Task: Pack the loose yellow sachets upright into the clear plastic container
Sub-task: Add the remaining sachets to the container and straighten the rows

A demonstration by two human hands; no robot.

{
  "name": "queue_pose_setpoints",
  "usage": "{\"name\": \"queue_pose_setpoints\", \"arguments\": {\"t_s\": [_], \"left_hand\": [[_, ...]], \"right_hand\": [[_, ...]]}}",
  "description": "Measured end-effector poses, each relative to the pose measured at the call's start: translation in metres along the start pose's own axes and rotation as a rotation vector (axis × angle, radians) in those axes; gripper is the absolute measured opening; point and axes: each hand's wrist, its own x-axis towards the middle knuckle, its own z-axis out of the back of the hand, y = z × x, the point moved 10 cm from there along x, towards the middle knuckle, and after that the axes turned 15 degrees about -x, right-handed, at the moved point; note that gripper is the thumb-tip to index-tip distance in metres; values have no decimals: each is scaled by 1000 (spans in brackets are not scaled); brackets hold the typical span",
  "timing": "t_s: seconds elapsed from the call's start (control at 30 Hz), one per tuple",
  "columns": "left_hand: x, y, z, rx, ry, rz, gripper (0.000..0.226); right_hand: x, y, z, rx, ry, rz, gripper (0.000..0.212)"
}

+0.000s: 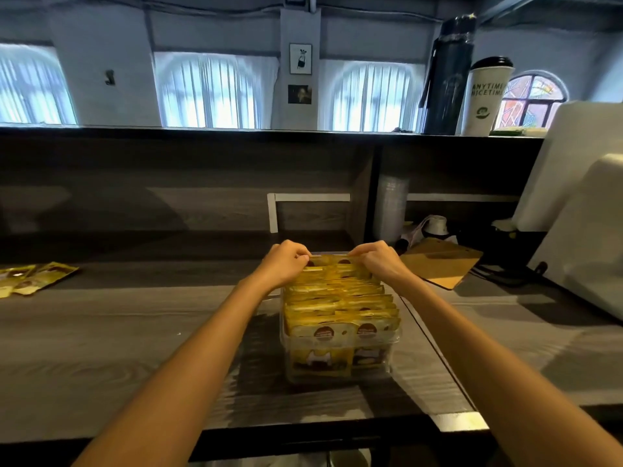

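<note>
A clear plastic container (340,374) stands on the wooden counter in front of me, packed with several yellow sachets (340,298) standing upright in rows. My left hand (285,262) and my right hand (379,261) are at its far end, each pinching a top corner of the rearmost yellow sachet (330,259). That sachet stands upright above the far wall of the container. A small pile of loose yellow sachets (32,278) lies flat on the counter at the far left.
A brown clipboard (441,261) lies to the right of the container. White machines (583,210) fill the right side. A raised ledge behind carries a dark flask (448,75) and a white paper cup (485,96). The counter's front edge (303,429) runs below the container.
</note>
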Motion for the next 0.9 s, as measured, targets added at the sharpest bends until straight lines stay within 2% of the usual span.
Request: {"name": "queue_pose_setpoints", "arguments": {"t_s": [0.1,0.27,0.37,0.63,0.77,0.9], "left_hand": [[-3,6,3,-22,-19,20,25],[-7,5,-5,-28,81,71,34],[-12,1,-4,-46,77,52,39],[-21,-15,14,-25,-39,-74,30],[-15,-6,35,-22,-119,-68,27],[-8,11,77,26,-255,16,27]], "right_hand": [[1,0,-2,-40,-8,-2,29],[3,-4,-5,-90,27,-29,31],[-2,-3,-3,-76,41,-54,27],[-10,20,4,-162,-46,29,31],[0,48,5,-278,-121,93,30],[17,99,-7,-398,-116,190,29]]}}
